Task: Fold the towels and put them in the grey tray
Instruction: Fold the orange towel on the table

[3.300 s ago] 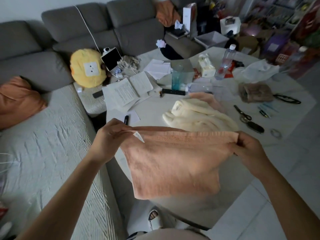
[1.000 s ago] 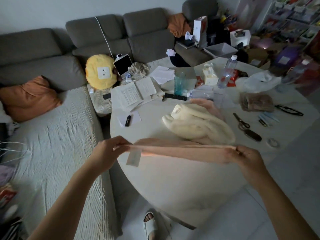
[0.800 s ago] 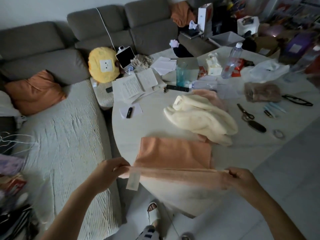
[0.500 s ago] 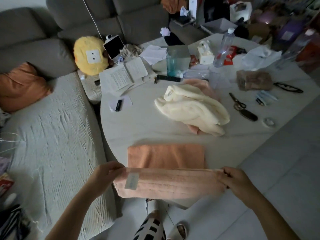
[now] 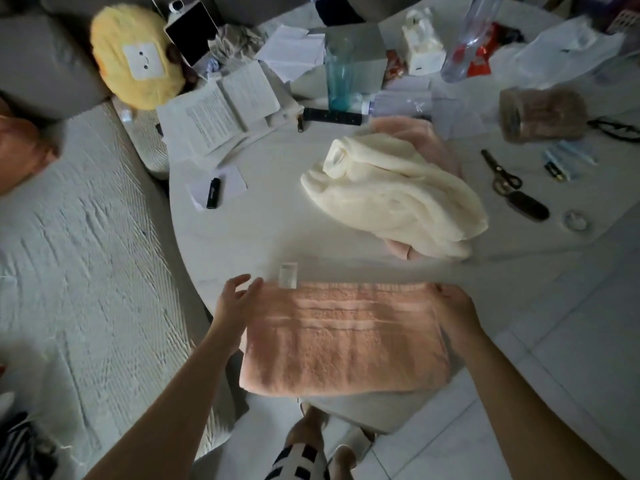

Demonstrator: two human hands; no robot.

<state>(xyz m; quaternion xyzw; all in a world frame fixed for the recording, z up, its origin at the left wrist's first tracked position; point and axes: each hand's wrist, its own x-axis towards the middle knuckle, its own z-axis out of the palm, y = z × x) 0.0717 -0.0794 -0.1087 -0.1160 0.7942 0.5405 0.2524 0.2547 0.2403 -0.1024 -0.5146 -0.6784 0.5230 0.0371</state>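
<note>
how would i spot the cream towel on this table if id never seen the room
On the round white table, look past the folded orange towel at the near edge. The cream towel lies there in an unfolded heap, over a pink towel.

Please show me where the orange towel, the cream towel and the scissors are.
orange towel (image 5: 343, 337): head view, middle of its folded top face.
cream towel (image 5: 394, 195): head view, middle of the heap.
scissors (image 5: 500, 173): head view, near the pivot.
</note>
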